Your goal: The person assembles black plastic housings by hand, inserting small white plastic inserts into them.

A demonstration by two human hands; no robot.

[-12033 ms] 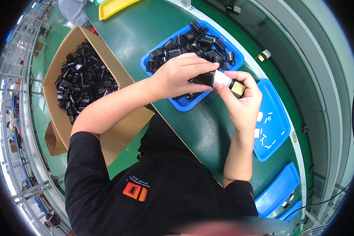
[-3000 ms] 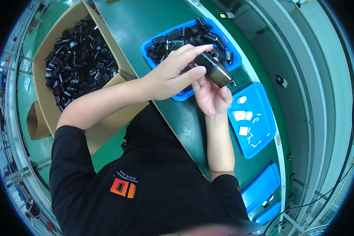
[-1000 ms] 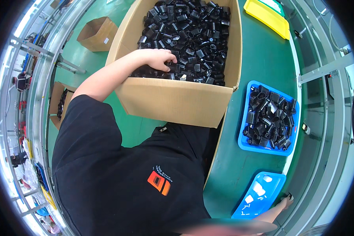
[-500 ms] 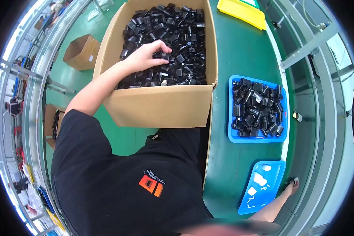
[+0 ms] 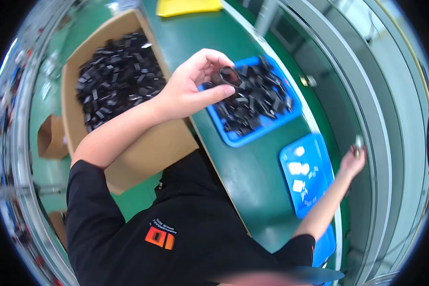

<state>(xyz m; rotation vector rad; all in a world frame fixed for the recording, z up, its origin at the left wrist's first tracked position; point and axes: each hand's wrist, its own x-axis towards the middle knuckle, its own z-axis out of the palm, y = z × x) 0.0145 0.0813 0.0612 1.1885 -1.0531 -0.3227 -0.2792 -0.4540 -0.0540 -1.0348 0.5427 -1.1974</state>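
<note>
My left hand is over the near-left part of a blue tray. Its thumb and fingers pinch a hollow black plastic part with a rounded opening. Many similar black plastic parts are heaped in that tray. A large cardboard box to the left holds a deep pile of such black parts. Far to the right, my right hand is closed on a small pale object, too blurred to name.
A second blue tray with small white pieces lies on the green table, near my right forearm. Another blue tray shows below it. A yellow tray is at the far end. Metal rails run along the right.
My left hand has come out of the cardboard box and across to the tray of black parts, now holding one. My right hand has shifted slightly, its object still in it. The view has turned.
</note>
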